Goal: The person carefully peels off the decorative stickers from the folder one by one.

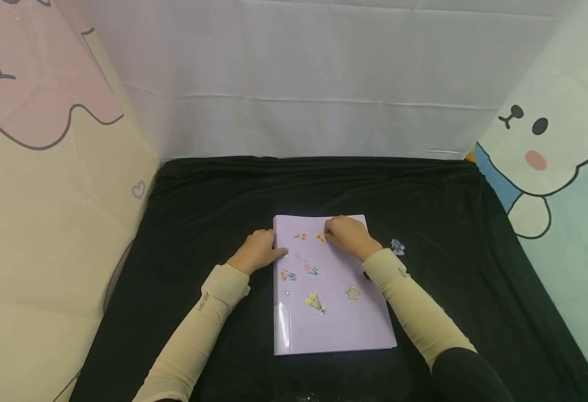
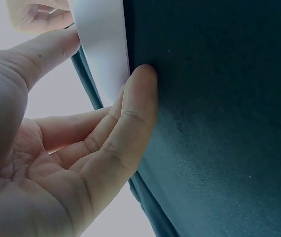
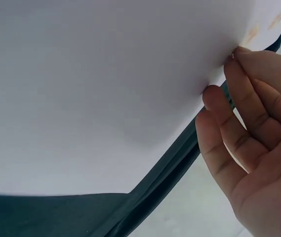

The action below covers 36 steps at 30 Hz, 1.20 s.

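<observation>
Soft, even light fills the head view, with a white glare streak on the clear strip [image 1: 284, 329] of the folder [image 1: 339, 329], while the black cloth [image 1: 208, 206] swallows most detail. The left wrist view is dim and bluish over the cloth but blown out behind, where the right hand [image 2: 39, 15] looks washed out. In the right wrist view, grey shade covers the folder, darkest by the fingers [image 3: 244, 91], and its flowers [image 3: 251, 34] blur.

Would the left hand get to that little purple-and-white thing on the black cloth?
Probably not easily: the right hand and its cream fabric sleeve lie between the left hand and the little purple-and-white thing.
</observation>
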Each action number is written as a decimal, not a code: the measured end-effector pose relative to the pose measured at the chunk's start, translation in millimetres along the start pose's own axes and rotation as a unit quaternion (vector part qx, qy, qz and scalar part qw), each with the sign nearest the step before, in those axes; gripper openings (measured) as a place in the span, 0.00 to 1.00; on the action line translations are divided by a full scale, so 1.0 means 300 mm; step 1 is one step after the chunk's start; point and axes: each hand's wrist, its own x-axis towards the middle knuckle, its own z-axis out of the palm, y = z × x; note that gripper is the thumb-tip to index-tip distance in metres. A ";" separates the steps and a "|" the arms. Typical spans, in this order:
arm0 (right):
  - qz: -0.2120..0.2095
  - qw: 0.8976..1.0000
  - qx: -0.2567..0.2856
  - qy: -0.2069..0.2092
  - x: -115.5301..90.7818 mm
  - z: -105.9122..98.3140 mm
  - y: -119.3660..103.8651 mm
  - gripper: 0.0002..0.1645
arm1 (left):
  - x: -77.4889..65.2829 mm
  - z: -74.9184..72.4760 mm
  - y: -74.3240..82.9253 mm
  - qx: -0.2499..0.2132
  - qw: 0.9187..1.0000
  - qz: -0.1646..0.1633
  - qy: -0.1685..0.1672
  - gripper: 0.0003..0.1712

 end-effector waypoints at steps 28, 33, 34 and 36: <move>-0.024 0.999 0.024 -0.003 -0.012 -0.007 0.013 0.04 | -0.006 -0.001 0.008 0.005 1.000 -0.001 -0.003 0.23; -0.033 0.999 -0.015 -0.002 -0.010 -0.015 0.002 0.03 | -0.001 0.004 0.005 0.005 1.000 -0.002 0.003 0.22; -0.034 0.999 -0.023 -0.004 -0.007 -0.016 0.001 0.03 | 0.000 0.004 0.007 0.003 1.000 -0.003 0.001 0.22; -0.037 0.998 -0.041 -0.008 0.000 -0.019 -0.001 0.04 | -0.001 0.002 0.012 0.001 1.000 -0.003 -0.002 0.22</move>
